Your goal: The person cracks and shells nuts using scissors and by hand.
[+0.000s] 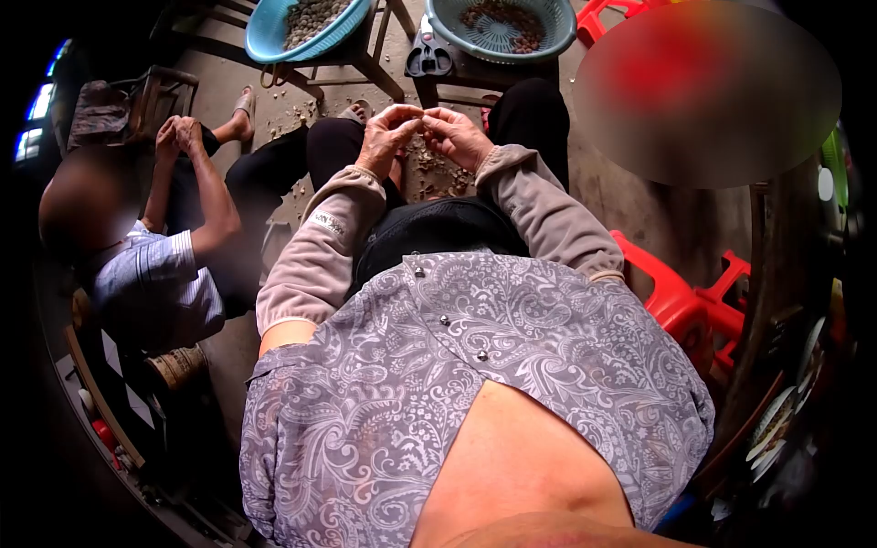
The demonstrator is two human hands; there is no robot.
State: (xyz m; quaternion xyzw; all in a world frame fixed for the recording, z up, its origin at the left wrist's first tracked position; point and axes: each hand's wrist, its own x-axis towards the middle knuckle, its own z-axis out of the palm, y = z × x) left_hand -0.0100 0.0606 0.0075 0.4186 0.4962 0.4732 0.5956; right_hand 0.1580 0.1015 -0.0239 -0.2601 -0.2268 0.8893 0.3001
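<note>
My left hand point(387, 139) and my right hand point(456, 138) meet in front of my lap, fingertips together. The fingers of both are closed in a pinch. Whatever lies between the fingertips is too small to make out. Beyond them, on a low stool, a teal slotted basket point(439, 35) holds reddish-brown, nut-like pieces point(525, 41). To its left a light-blue basin point(262, 41) is filled with greyish, nut-like pieces point(311, 23). Pale shell-like scraps point(437, 173) litter the floor beneath my hands.
A co-worker point(155, 274) sits to my left, both hands point(179, 135) raised together. A small grey and black device point(428, 57) lies beside the slotted basket. Red plastic stools point(671, 297) stand at my right. More scraps point(290, 111) are scattered on the floor ahead.
</note>
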